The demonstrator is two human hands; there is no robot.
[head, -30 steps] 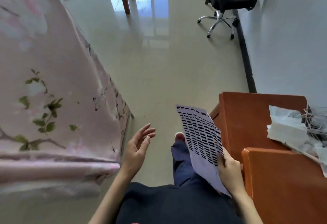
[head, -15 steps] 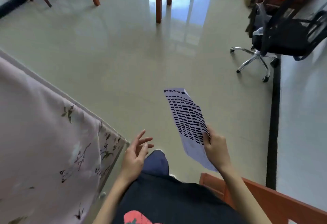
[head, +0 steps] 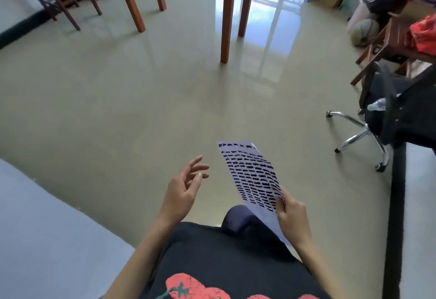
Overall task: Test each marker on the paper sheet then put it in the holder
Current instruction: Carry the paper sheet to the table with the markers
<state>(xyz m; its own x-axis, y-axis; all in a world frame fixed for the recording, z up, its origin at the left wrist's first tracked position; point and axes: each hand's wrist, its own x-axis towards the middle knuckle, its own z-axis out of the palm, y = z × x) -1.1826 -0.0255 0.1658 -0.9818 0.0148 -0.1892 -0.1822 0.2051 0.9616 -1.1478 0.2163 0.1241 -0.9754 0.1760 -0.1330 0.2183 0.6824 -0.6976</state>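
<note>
Right hand (head: 291, 218) pinches a white paper sheet covered in black marker strokes (head: 251, 177); left hand (head: 182, 190) released, empty — no marker or holder visible; next move likely fetching one.

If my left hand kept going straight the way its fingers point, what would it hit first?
Probably the paper sheet held in the right hand: the left hand has its fingers aimed towards the sheet's left edge, though depth is unclear and it might pass in front.

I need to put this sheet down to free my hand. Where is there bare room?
Bare floor lies between the table legs, the office chair and the pale surface on the left. The right side is crowded. The right hand grips the paper sheet.
</note>
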